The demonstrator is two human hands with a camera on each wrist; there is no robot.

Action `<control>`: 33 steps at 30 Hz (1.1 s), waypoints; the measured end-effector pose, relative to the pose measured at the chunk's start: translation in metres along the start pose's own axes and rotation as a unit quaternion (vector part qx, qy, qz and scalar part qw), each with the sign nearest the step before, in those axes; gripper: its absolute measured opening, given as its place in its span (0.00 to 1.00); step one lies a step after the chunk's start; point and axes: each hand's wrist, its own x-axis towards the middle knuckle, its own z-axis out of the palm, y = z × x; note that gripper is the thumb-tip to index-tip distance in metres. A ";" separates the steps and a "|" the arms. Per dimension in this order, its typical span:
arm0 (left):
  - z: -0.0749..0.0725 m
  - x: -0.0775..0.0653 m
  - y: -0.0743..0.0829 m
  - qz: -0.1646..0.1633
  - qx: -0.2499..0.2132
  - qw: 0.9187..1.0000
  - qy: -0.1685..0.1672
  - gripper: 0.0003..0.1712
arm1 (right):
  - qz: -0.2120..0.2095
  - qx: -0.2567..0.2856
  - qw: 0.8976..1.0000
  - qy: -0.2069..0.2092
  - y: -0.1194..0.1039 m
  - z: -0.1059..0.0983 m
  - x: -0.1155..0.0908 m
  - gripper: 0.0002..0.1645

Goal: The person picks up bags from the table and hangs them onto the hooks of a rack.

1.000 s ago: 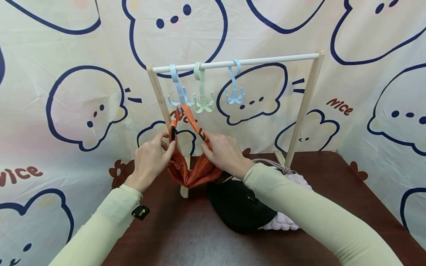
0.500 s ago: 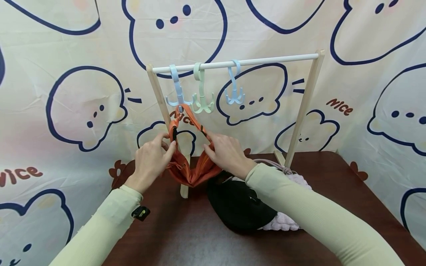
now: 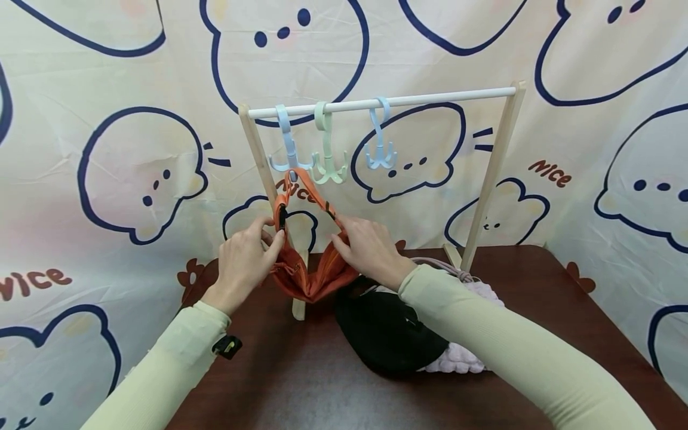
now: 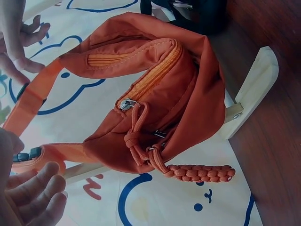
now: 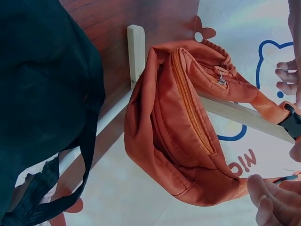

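An orange waist bag (image 3: 317,280) hangs by its strap (image 3: 312,190) from the left light-blue hook hanger (image 3: 291,149), its body sagging just above the table. My left hand (image 3: 240,260) pinches the strap beside the black buckle (image 3: 282,216). On the other side, my right hand (image 3: 371,248) holds the strap between thumb and fingers where it meets the bag. The left wrist view shows an orange zipper (image 4: 155,77) and a braided cord pull (image 4: 202,173) on the bag. Beneath my right forearm lies a black fabric item (image 3: 381,334) with a strap (image 5: 87,165).
A white rail (image 3: 441,97) on wooden legs (image 3: 491,179) carries a green hook hanger (image 3: 326,149) and another blue one (image 3: 380,143). A pale lilac fluffy item (image 3: 457,358) with cords lies partly under the black one on the brown table (image 3: 258,382).
The waist bag and its left hook have shifted very slightly, and the bag's body has settled a little to the right. Both hands keep their hold on the strap.
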 end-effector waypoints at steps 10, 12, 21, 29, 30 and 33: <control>-0.001 -0.002 0.000 0.003 0.001 1.000 0.005 0.20 | 0.002 0.002 1.000 0.007 0.003 -0.001 -0.001 0.08; -0.001 -0.002 0.000 0.004 0.001 1.000 0.008 0.19 | 0.002 0.003 1.000 0.007 0.003 -0.001 -0.002 0.09; 0.000 -0.007 -0.001 0.008 0.001 1.000 0.011 0.18 | 0.000 -0.004 1.000 0.000 0.005 -0.002 -0.005 0.21; 0.000 -0.011 0.002 0.014 -0.001 1.000 0.010 0.18 | 0.009 0.002 1.000 -0.006 0.010 -0.004 -0.010 0.13; 0.000 -0.011 0.002 0.014 -0.001 1.000 0.010 0.18 | 0.011 0.000 1.000 -0.008 0.010 -0.004 -0.011 0.12; 0.000 -0.012 0.004 0.014 0.001 1.000 0.009 0.18 | 0.016 -0.002 1.000 -0.012 0.013 -0.004 -0.014 0.13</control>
